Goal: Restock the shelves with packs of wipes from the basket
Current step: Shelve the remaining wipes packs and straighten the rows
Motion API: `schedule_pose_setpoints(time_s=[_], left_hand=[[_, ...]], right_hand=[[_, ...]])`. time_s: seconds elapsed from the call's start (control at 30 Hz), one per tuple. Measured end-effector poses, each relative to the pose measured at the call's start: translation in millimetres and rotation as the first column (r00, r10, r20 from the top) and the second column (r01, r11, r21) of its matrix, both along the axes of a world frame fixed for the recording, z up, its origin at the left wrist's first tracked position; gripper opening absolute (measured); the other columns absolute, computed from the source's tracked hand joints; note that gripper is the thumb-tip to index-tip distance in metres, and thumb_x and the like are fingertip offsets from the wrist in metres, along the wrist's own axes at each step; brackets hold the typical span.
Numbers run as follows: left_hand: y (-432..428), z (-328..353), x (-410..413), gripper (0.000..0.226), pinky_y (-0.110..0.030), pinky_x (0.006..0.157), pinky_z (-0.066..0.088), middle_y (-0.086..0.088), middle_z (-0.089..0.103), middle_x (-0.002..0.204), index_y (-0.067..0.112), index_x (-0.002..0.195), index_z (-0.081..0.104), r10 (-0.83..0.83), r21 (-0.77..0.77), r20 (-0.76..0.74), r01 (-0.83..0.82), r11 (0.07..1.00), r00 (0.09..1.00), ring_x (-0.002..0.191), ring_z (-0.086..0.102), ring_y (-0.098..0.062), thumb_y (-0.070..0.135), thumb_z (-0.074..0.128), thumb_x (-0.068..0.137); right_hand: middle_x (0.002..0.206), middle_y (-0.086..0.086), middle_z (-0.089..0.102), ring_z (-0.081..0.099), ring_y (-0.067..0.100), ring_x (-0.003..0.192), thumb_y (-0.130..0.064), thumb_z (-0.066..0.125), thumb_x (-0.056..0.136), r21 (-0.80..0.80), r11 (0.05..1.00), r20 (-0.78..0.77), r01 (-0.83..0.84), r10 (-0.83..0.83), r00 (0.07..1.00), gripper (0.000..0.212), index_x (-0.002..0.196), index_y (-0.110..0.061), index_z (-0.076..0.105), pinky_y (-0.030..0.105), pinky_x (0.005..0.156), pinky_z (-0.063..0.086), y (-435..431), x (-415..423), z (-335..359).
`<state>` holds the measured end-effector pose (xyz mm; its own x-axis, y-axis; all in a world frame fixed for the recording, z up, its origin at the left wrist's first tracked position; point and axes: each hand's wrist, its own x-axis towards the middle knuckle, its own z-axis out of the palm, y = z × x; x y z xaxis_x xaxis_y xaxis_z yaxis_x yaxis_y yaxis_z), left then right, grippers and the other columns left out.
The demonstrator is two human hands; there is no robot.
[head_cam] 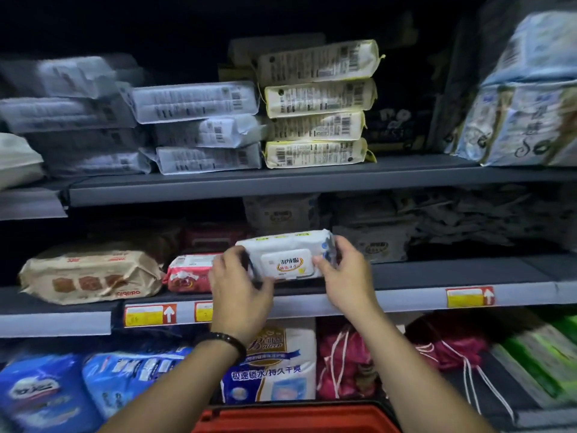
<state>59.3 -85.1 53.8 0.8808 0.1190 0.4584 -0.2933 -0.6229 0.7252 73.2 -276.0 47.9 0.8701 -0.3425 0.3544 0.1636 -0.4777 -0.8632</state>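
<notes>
A white pack of wipes (285, 256) with a flip lid facing me is held at the front of the middle shelf (421, 296). My left hand (240, 284) grips its left end and my right hand (345, 273) grips its right end. The pack stands on its long edge, just right of a red pack (190, 271) lying on the same shelf. The red basket (293, 417) shows only its rim at the bottom centre, below my forearms. What it holds is out of view.
A tan pack (90, 273) lies left of the red one. Grey packs (371, 243) sit deeper on the middle shelf. Stacked white and yellow-edged packs (315, 126) fill the top shelf. Diaper bags (271, 364) and pink drawstring bags (343, 367) stand on the lower shelf.
</notes>
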Motion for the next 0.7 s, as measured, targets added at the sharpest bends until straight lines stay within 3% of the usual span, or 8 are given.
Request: schedule_pose_setpoints(time_s=[0.07,0.17,0.27,0.37,0.5,0.6,0.7], left_hand=[[-6.4,-14.4,-0.9,0.078,-0.037,0.115,0.042,-0.004,0.04,0.139,0.019,0.148,0.04,-0.106,0.116,-0.025,0.108,0.987,0.994,0.132,0.046,-0.026,0.014,0.08,0.081],[-10.1,-28.4,-2.2,0.086,-0.034,0.115,0.041,-0.002,0.026,0.15,0.021,0.158,0.031,-0.127,0.307,-0.05,0.136,0.942,0.991,0.139,0.039,-0.028,0.021,0.076,0.085],[-12.5,-32.9,-1.4,0.097,-0.04,0.118,0.04,-0.006,0.01,0.162,0.021,0.165,0.013,-0.098,0.478,-0.111,0.139,0.867,0.989,0.144,0.031,-0.034,0.03,0.071,0.088],[-14.3,-29.4,0.7,0.106,-0.044,0.119,0.039,-0.011,0.009,0.164,0.019,0.166,0.0,-0.053,0.572,-0.181,0.149,0.807,0.982,0.141,0.032,-0.038,0.038,0.07,0.088],[-8.9,-11.6,-0.5,0.103,-0.049,0.113,0.043,-0.011,0.016,0.16,0.022,0.165,0.009,-0.056,0.569,-0.231,0.182,0.802,0.971,0.137,0.034,-0.041,0.042,0.073,0.085],[5.1,-8.4,-18.6,0.093,-0.05,0.112,0.044,-0.014,0.03,0.152,0.019,0.162,0.023,-0.119,0.536,-0.162,0.188,0.823,0.98,0.136,0.039,-0.039,0.036,0.073,0.086],[26.1,-25.7,-47.0,0.06,-0.041,0.103,0.049,-0.009,0.054,0.134,0.019,0.144,0.049,-0.246,0.502,-0.205,0.318,0.804,0.947,0.123,0.057,-0.029,0.032,0.072,0.089]], right_hand=[[0.109,0.001,0.078,0.071,0.024,0.101,-0.026,0.071,0.099,-0.134,0.991,-0.101,0.018,-0.031,0.994,0.019,0.117,-0.019,0.069,0.04,0.086,0.058,-0.5,5.8,-6.8],[0.11,0.006,0.077,0.068,0.034,0.107,-0.036,0.065,0.102,-0.23,0.972,-0.2,0.041,-0.088,0.976,0.02,0.115,-0.02,0.069,0.046,0.091,0.055,2.0,12.4,-14.9],[0.117,0.006,0.071,0.064,0.035,0.111,-0.046,0.062,0.101,-0.341,0.927,-0.192,0.154,-0.23,0.954,0.028,0.118,-0.025,0.066,0.047,0.097,0.049,6.0,13.5,-16.2],[0.128,0.005,0.064,0.059,0.032,0.122,-0.046,0.07,0.096,-0.293,0.913,-0.116,0.283,-0.328,0.938,0.044,0.133,-0.025,0.058,0.046,0.1,0.04,10.9,6.7,-18.1],[0.114,-0.001,0.071,0.063,0.027,0.115,-0.028,0.077,0.092,-0.249,0.936,-0.007,0.248,-0.258,0.966,0.041,0.127,-0.024,0.058,0.043,0.098,0.042,12.4,-6.5,-19.2],[0.105,0.0,0.073,0.065,0.027,0.107,-0.022,0.075,0.091,-0.228,0.946,0.048,0.232,-0.227,0.973,0.032,0.12,-0.02,0.062,0.045,0.096,0.05,10.4,-28.9,-21.6],[0.092,0.002,0.073,0.067,0.028,0.095,-0.021,0.071,0.09,-0.264,0.951,0.069,0.164,-0.151,0.986,0.017,0.107,-0.018,0.067,0.039,0.084,0.052,15.3,-56.3,-36.1]])
